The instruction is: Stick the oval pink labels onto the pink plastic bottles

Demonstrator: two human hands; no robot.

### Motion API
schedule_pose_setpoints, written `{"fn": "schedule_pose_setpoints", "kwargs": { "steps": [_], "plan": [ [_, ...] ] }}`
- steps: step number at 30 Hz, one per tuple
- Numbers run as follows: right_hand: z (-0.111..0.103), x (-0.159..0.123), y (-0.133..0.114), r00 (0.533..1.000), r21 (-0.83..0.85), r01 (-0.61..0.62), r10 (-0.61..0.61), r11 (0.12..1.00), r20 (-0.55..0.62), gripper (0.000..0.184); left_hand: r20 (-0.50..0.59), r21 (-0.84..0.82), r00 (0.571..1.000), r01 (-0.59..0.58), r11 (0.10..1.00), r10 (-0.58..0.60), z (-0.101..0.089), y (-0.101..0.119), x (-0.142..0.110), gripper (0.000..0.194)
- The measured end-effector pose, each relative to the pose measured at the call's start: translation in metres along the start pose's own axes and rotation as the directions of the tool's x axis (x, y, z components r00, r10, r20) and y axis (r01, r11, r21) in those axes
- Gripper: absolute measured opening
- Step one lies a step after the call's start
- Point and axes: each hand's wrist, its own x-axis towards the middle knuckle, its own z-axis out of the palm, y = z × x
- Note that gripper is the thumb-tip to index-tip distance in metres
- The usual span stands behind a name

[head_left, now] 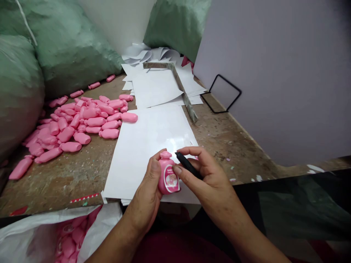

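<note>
In my left hand (148, 184) is a small pink bottle (162, 179), held upright with its narrow neck and cap-like top pointing up. An oval label (171, 179) with a pink-and-white print covers the bottle's front. My right hand (212, 182) grips a slim black pen-like tool (188, 165), whose dark tip points up and left, close to the bottle's neck. The right thumb tip touches the label's upper right edge. Beneath both hands lies a white glossy sheet (148, 140) on the worn brown table (225, 146).
Many pink bottles (82, 120) are heaped on the table's left. Large green sacks (71, 47) stand behind them. White papers (156, 84) and an angled metal bar (181, 86) lie farther back. A black wire frame (226, 93) leans right. A white sack (101, 233) below holds labelled bottles.
</note>
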Motion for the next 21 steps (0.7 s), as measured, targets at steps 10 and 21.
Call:
{"fn": "schedule_pose_setpoints", "kwargs": {
  "steps": [10, 21],
  "plan": [
    [0.0, 0.001, -0.003, 1.0, -0.014, 0.018, -0.018, 1.0, 0.013, 0.022, 0.025, 0.117, 1.0, -0.005, 0.993, 0.003, -0.004, -0.002, 0.0, 0.04],
    [-0.003, 0.002, -0.002, 0.996, -0.174, 0.089, -0.082, 0.981, 0.045, 0.018, 0.042, 0.205, 0.998, -0.049, 0.978, 0.041, -0.017, -0.009, 0.0, 0.048]
  ]
}}
